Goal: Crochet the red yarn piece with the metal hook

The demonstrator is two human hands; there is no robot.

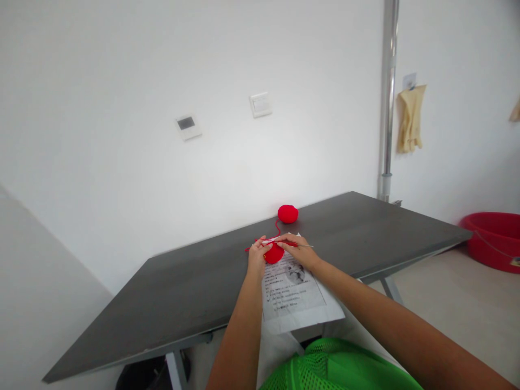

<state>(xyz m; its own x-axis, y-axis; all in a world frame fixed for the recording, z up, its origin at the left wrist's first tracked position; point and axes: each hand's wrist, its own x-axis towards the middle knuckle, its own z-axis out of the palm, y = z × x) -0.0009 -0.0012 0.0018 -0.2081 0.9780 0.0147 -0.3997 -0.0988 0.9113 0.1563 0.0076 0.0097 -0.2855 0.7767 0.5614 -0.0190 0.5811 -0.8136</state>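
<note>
Wall: plain white (122,81), filling the upper frame, with a small panel with a grey screen (186,123) left of centre and a switch plate (260,104) a little to its right and higher.
Upper right: a shiny metal pipe (390,108) runs down the wall, and beside it hang pale yellow gloves (411,119).
Worktop: long, dark grey and smooth (182,287), stretching from the lower left to the right of the frame, its far side near the wall.
Floor: pale (426,292), at lower right; a red tub (493,241) stands at the right edge.
Paper: a printed sheet (292,319) lies at lower centre under the hands, its lower end hanging past the worktop's near edge.
Yarn: a red ball (288,214) sits toward the worktop's far side, a strand trailing down to the red knitting (273,254), which is held over the top of the sheet at centre.
Left hand: its (255,259) fingers are closed on the knitting's left side.
Right hand: its (301,252) fingers pinch a thin needle (307,246) at the knitting's right, the needle's end poking out rightward.
Clothing: green mesh (337,368), bottom centre.
</note>
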